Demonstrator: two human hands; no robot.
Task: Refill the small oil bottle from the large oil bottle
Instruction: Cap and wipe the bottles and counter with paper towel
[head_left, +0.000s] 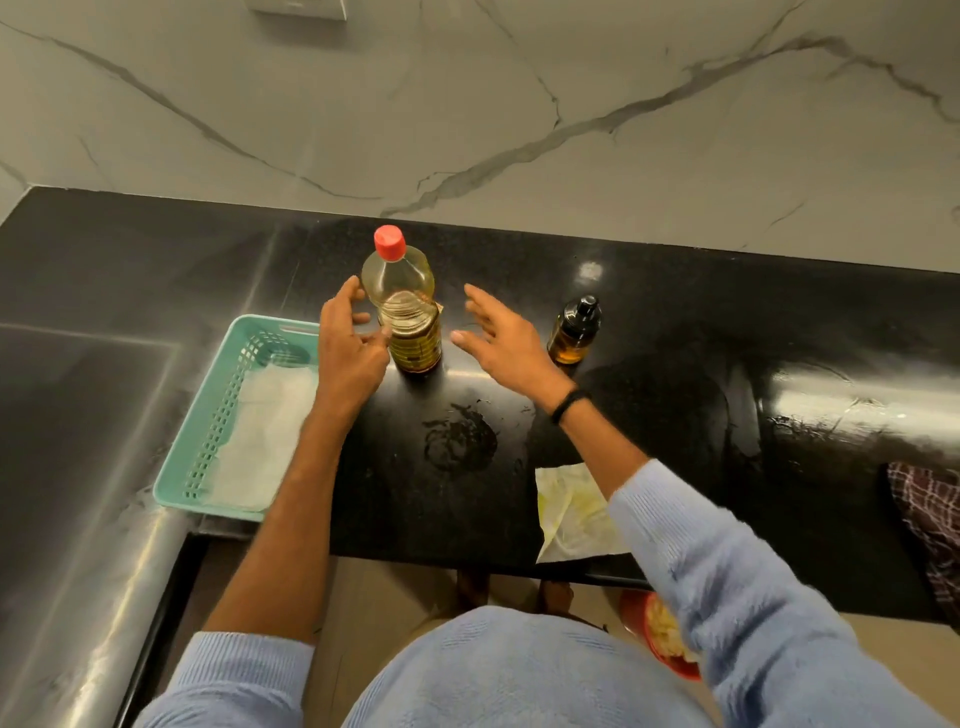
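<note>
Head view: large oil bottle (410, 332) (plastic, part-full) likely heavy, slippery; grip mid-body. Flanking it, left hand (348, 348) and right hand (501, 340) spread, empty.

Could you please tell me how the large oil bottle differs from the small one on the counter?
The large bottle is taller, of clear plastic with a red cap; the small bottle is short and brownish with a black pump top. The large bottle stands between the left hand and right hand; the small bottle stands apart, beyond the right hand. Both stand upright and capped on the counter, holding oil.
</note>
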